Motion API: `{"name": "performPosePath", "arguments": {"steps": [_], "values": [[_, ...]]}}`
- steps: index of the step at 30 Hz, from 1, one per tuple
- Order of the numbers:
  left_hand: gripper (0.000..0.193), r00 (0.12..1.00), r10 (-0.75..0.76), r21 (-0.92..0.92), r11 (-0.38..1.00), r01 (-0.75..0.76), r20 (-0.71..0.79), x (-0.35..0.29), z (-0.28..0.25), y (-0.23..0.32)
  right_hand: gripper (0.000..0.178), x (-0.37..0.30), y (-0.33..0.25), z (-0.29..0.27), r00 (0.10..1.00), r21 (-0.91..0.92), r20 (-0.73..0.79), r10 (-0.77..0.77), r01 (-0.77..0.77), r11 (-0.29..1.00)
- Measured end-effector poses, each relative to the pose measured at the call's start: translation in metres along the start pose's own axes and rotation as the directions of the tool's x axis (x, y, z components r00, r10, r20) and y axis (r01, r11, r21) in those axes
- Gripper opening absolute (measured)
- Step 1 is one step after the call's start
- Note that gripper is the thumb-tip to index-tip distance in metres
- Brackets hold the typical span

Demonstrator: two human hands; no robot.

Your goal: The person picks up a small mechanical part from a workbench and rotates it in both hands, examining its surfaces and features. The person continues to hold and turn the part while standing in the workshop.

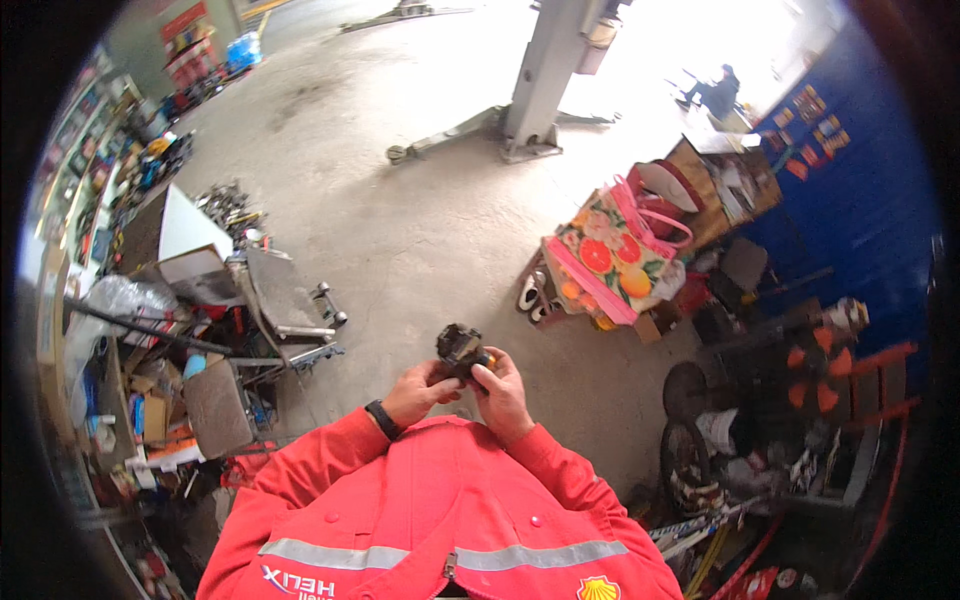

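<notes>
In front of my chest I hold a dark, blocky mechanical part (459,347) with an uneven top; its exact kind cannot be made out. My left hand (413,394), with a black band on the wrist, is closed on its lower left side. On the other side my right hand (503,396) grips it, the thumb pressed against its lower edge. A small orange spot shows beside the right fingers. The part's underside is hidden by my fingers.
A wheeled creeper (280,290) leans at the left beside cluttered shelves (85,190). To the right stand a fruit-print bag (615,255), a tyre (685,440) and an orange fan (815,365). Ahead rises a grey lift post (545,80); a person (718,95) sits far off.
</notes>
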State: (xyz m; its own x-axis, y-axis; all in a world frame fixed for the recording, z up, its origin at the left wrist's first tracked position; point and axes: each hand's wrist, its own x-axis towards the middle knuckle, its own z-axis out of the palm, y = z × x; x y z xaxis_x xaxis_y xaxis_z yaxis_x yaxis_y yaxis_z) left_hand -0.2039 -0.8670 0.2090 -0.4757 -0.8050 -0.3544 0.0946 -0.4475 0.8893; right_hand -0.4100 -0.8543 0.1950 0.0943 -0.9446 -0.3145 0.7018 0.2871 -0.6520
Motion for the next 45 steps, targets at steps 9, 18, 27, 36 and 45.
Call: {"name": "performPosePath", "arguments": {"steps": [9,18,27,36,45], "values": [[0.063,0.986,-0.128,-0.320,0.943,0.087,-0.108,0.021,0.025,-0.029,0.051,0.009,-0.025,-0.031,0.974,-0.350,0.227,-0.026,0.107,0.931],[0.047,0.983,-0.041,-0.223,0.975,-0.001,-0.182,0.050,0.004,-0.015,0.061,0.044,-0.032,-0.029,0.980,-0.646,0.199,0.000,0.131,0.752],[0.050,0.996,-0.034,-0.579,0.815,-0.023,-0.086,0.106,-0.088,0.016,0.085,0.141,-0.031,0.019,0.952,-0.446,0.249,0.176,-0.048,0.894],[0.058,0.996,0.064,-0.577,0.811,-0.090,-0.065,0.160,-0.245,0.091,0.056,0.290,0.006,0.138,0.960,-0.635,0.222,0.173,0.008,0.772],[0.053,0.939,0.079,-0.519,0.816,-0.254,-0.335,0.185,-0.349,0.135,0.051,0.411,0.046,0.223,0.926,-0.618,0.282,0.252,-0.026,0.786]]}}
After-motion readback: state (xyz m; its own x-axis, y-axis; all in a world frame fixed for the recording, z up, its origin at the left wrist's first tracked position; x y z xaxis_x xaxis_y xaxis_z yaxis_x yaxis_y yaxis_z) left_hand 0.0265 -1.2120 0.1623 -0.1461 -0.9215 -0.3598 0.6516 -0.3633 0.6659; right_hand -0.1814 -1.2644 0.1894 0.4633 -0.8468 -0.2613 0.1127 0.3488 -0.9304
